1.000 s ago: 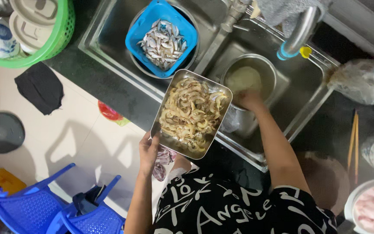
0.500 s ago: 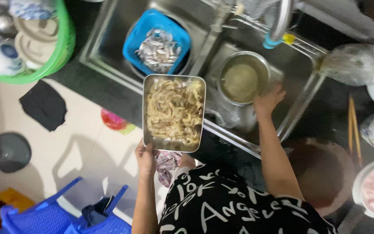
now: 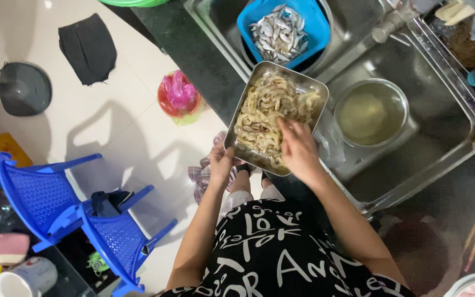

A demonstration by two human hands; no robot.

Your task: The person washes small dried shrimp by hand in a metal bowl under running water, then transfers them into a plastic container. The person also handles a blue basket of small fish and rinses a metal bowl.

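- Head view, the room: a dark stone bench (image 3: 193, 49) carries a double stainless steel sink (image 3: 446, 115). Beside the bench is a pale tiled floor (image 3: 122, 126), with two blue plastic chairs (image 3: 67, 212), a black cloth (image 3: 88, 48) and a small bin lined with a pink bag (image 3: 179, 96) on it.
- In the sink's far basin sits a blue plastic basket of small silver fish (image 3: 283, 30). The near basin holds a round steel bowl of cloudy water (image 3: 371, 113).
- A rectangular steel tray of pale peeled shrimp (image 3: 270, 113) is held over the sink's edge, between the bench and the near basin.
- The left hand (image 3: 221, 159) grips the tray's near corner, fingers clamped on its rim from below.
- The right hand (image 3: 299, 148) lies palm down in the tray, fingers slightly apart, touching the shrimp.
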